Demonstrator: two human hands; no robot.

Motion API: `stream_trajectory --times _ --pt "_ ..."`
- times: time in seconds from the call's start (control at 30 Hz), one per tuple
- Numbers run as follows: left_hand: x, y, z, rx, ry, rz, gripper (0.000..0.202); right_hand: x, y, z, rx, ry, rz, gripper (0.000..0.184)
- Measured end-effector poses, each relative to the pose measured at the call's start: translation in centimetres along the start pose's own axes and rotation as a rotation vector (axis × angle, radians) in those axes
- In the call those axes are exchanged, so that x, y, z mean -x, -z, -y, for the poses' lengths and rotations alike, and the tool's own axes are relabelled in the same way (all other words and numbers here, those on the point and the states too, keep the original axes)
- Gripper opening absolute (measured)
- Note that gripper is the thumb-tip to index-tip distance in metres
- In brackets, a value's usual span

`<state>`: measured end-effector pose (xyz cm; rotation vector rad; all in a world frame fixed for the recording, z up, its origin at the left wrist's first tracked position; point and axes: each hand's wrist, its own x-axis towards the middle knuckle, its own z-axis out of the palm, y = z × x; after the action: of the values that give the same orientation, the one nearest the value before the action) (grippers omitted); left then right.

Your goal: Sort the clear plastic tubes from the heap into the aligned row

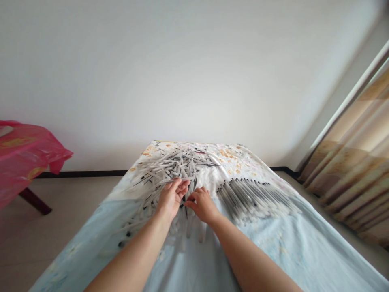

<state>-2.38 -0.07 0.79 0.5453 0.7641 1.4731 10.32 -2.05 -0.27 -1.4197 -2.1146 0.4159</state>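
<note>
- 2 bare forearms are seen nearest the camera, reaching forward from the lower edge over the desk [273,247], which is covered with a pale blue cloth printed with flowers at its far end.
- The left hand [172,198] is held palm-down with its fingers curled; a thin white tube [174,181] is gripped across its fingertips.
- The right hand [203,206] is placed just beside the left, with thumb and forefinger drawn into a narrow pinch that touches the left fingers. What is pinched cannot be told through the blur.
- Both hands are set at the near edge of a loose heap of tubes [179,166], white with dark tips, scattered at all angles across the middle and left of the cloth.
- To the right of the hands, a neat row of tubes [253,194] is laid side by side, dark parts toward the far end.
- A red plastic bag [24,156] is seen at the far left, apart from the desk.
- A striped curtain [355,174] is hung at the right, against a white wall [182,73].
</note>
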Motion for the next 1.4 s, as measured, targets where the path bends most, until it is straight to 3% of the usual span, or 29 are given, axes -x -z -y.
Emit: stream_trajectory --times 0.2,0.37,0.83,1.1,1.4 --pt "0.2 -0.3 0.2 -0.010 0.033 0.018 0.014 -0.1 2.0 -2.6 -0.744 -0.231 -0.133 0.023" --pt "0.6 -0.6 0.4 -0.019 0.051 0.044 0.017 -0.1 2.5 -4.1 -1.119 -0.227 -0.201 0.031" --pt "0.9 -0.9 0.7 -0.052 0.082 0.071 0.019 0.1 2.8 -3.9 -1.096 -0.216 -0.184 0.034" --pt "0.9 -0.7 0.9 -0.059 0.080 0.055 0.017 0.0 2.8 -3.2 -1.131 -0.161 -0.226 0.026" --pt "1.0 -0.8 0.9 -0.067 0.080 0.061 0.018 0.0 3.0 -2.5 -1.155 -0.232 -0.237 0.024"
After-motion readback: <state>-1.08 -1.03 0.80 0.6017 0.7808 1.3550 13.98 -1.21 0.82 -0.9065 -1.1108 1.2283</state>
